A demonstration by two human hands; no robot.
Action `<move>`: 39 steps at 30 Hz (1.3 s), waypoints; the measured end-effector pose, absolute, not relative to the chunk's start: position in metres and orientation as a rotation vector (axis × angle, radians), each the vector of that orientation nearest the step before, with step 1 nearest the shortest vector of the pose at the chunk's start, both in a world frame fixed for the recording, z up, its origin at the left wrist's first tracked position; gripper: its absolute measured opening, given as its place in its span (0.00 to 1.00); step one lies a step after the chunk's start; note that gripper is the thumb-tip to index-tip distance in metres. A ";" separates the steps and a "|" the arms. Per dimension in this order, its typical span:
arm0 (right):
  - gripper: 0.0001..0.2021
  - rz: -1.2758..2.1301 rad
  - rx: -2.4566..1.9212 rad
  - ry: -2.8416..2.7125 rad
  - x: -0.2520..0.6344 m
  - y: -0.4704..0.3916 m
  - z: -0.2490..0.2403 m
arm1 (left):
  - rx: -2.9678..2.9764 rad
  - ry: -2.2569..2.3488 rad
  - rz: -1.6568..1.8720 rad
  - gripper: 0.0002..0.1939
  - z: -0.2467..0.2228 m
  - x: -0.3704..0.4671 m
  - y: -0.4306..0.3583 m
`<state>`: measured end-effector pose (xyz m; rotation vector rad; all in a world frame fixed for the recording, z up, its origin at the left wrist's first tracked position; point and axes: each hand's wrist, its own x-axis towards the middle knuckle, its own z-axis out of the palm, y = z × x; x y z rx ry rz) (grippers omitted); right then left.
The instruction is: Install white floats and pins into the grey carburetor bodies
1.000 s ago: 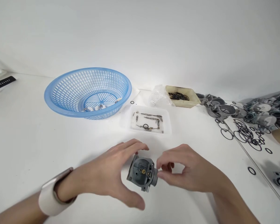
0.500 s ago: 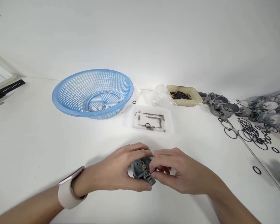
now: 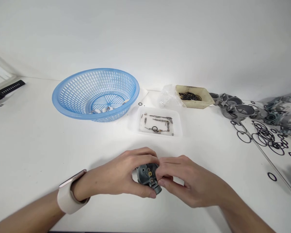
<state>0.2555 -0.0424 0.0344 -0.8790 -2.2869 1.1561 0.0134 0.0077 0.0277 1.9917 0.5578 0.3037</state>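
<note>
table (image 3: 38, 145): white, we work low over its near edge
basket (image 3: 70, 97): blue, a few small white parts inside, well behind our hands
tray (image 3: 178, 129): clear, pins and a ring kept within reach
left hand (image 3: 118, 178): we wrap it round the body (image 3: 147, 174) to steady it
right hand (image 3: 189, 181): fingertips pinch at its right side
body: grey cast metal, brass jet facing us, between both hands just above the table

You have no text, label, brand or number that can be read here. The grey metal part (image 3: 147, 174) between your hands shows no readable marking, and the blue basket (image 3: 95, 94) carries no sign.
</note>
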 end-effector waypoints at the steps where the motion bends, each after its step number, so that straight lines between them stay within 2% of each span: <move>1: 0.07 1.152 -0.885 -2.290 0.257 -0.042 0.035 | 1.998 0.562 0.303 0.19 0.028 0.013 0.008; 9: 0.07 1.247 -0.983 -2.198 0.280 -0.030 0.049 | 2.069 0.619 0.319 0.24 0.026 0.011 0.006; 14: 0.08 1.406 -1.019 -1.958 0.283 -0.027 0.048 | 2.210 0.711 0.387 0.23 0.022 0.015 0.000; 17: 0.10 1.485 -1.048 -1.868 0.285 -0.025 0.045 | 2.307 0.803 0.445 0.28 0.018 0.017 -0.004; 20: 0.07 1.433 -1.069 -1.895 0.284 -0.023 0.042 | 2.382 0.818 0.473 0.34 0.015 0.017 -0.005; 23: 0.03 1.295 -1.099 -1.960 0.279 -0.023 0.039 | 2.354 0.799 0.462 0.31 0.016 0.017 -0.003; 28: 0.05 1.246 -0.995 -2.068 0.272 -0.026 0.035 | 2.176 0.749 0.372 0.22 0.022 0.016 -0.001; 39: 0.04 1.270 -0.962 -2.104 0.270 -0.027 0.032 | 2.135 0.723 0.366 0.18 0.023 0.017 0.000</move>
